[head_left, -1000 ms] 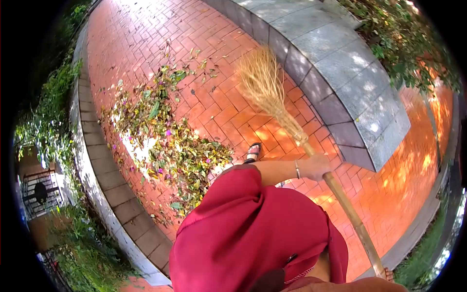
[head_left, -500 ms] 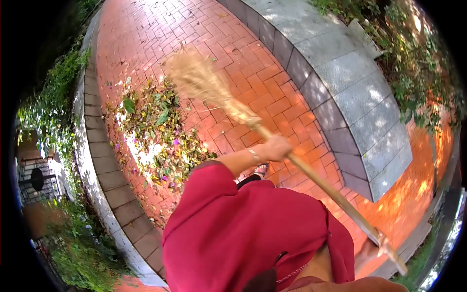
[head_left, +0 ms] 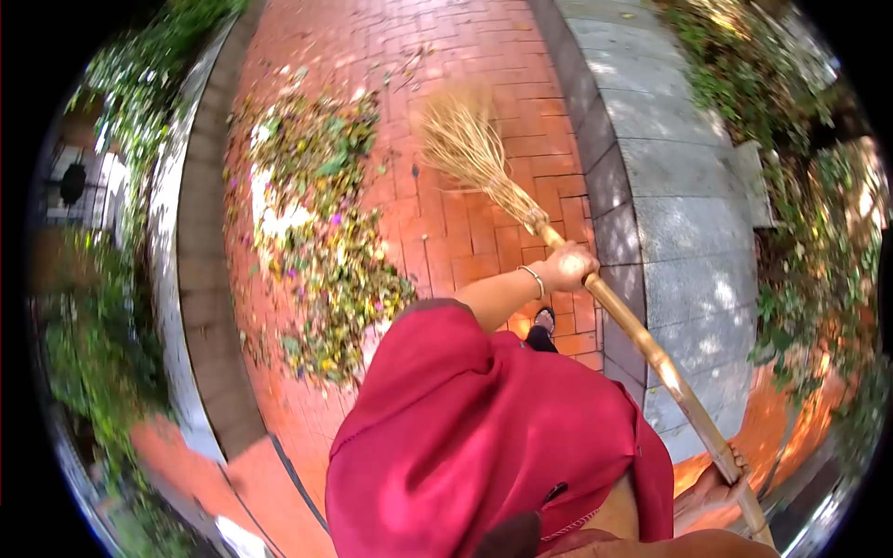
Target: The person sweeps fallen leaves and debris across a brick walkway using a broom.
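A long-handled straw broom (head_left: 470, 153) reaches from the lower right up over the brick path, its bristle tips blurred. My left hand (head_left: 569, 267), with a bracelet at the wrist, is wrapped round the wooden handle just below the bound bristles. Lower down, near the handle's end, my right hand (head_left: 718, 485) grips it, partly hidden by my red clothing. Left of the bristles lies a long heap of dry leaves (head_left: 321, 270), mixed with green leaves and purple petals. Bare brick separates bristles and heap.
A low grey stone wall (head_left: 688, 223) borders the path on the right, with shrubs behind it. Another low kerb wall (head_left: 209, 279) runs along the left, beside green bushes (head_left: 102, 344). My sandalled foot (head_left: 545, 321) stands on the red bricks.
The broom head has moved right, away from the leaf heap, with both hands still on the handle. My view has turned, and the left wall's near end now shows.
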The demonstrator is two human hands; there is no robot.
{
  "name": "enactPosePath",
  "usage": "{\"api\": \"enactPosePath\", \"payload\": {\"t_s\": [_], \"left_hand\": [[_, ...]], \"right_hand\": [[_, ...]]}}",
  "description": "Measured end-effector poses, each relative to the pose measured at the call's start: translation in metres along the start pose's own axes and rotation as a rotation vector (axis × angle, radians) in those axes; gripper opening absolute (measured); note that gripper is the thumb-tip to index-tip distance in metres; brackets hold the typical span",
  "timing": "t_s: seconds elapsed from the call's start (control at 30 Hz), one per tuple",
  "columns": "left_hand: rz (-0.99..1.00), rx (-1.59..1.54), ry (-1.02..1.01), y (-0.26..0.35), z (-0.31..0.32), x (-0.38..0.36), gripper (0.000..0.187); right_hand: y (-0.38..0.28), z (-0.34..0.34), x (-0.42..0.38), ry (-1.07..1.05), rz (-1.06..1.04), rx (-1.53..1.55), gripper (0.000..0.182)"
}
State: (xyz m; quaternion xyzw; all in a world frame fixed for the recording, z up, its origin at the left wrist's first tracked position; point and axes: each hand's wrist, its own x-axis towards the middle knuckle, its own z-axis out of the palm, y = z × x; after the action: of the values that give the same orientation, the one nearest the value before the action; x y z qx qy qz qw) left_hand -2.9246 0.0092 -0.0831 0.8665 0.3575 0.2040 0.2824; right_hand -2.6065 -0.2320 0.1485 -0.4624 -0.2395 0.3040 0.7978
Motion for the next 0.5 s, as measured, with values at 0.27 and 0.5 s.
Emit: {"api": "enactPosePath", "payload": {"t_s": [0.27,0.5], "left_hand": [[-0.516,0.291,0.498,0.056,-0.062,-0.093,0.024],[-1.225,0.039,0.719,0.094,-0.027,-0.225,0.01]], "right_hand": [[0.043,0.145,0.185,-0.61,0.415,0.323,0.02],[0.171,0.329,0.109,-1.222,0.823,0.119,0.018]]}}
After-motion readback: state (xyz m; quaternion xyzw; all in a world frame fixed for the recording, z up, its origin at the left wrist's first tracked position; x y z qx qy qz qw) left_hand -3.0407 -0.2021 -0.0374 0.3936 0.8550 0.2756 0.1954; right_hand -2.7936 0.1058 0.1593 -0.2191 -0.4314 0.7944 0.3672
